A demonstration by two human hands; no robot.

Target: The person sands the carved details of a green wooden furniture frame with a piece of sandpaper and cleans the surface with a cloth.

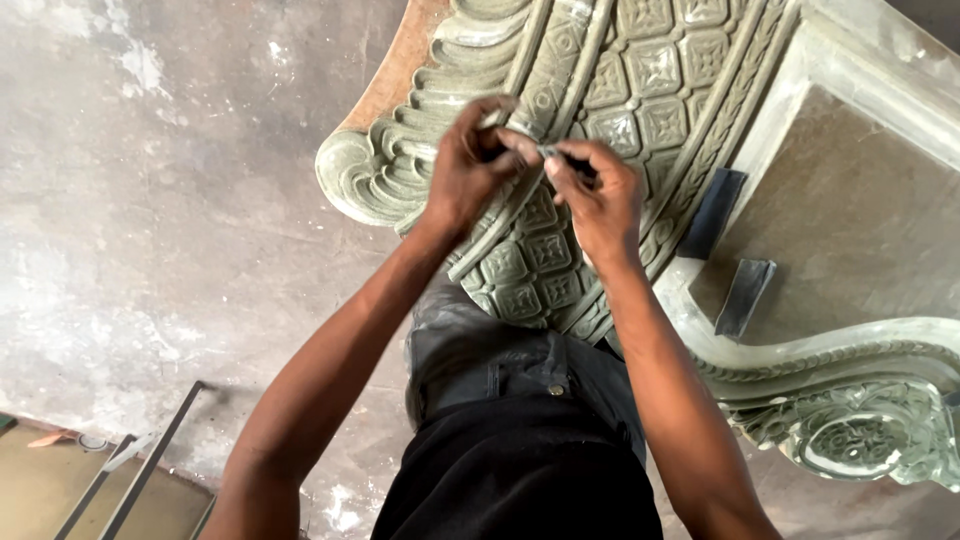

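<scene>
— Where do you stand, going from the left?

— Your left hand (pixel 468 165) is pinched shut on a small folded scrap of grey sanding paper (pixel 493 119), pressed to a raised rib of the grey-green carved furniture panel with square flower tiles (pixel 640 70). That panel lies at twelve o'clock from your body, over the stained concrete floor (pixel 160 200).

— And the other grip?

— Your right hand (pixel 600 195), just at three o'clock of the left, has thumb and fingers closed on a thin dark strip (pixel 565 155); whether it is a tool or more paper I cannot tell. The two hands nearly touch.

— So which step is this?

— I judge you are rubbing down the carved rib, partway along it. The next move calls for short strokes following the rib's curve, with light pressure so the tile edges stay crisp.

— Anything further right?

— Two dark folded sheets (pixel 712 212) lie on the flat primed board (pixel 850 220) at three o'clock, spare and untouched.
</scene>
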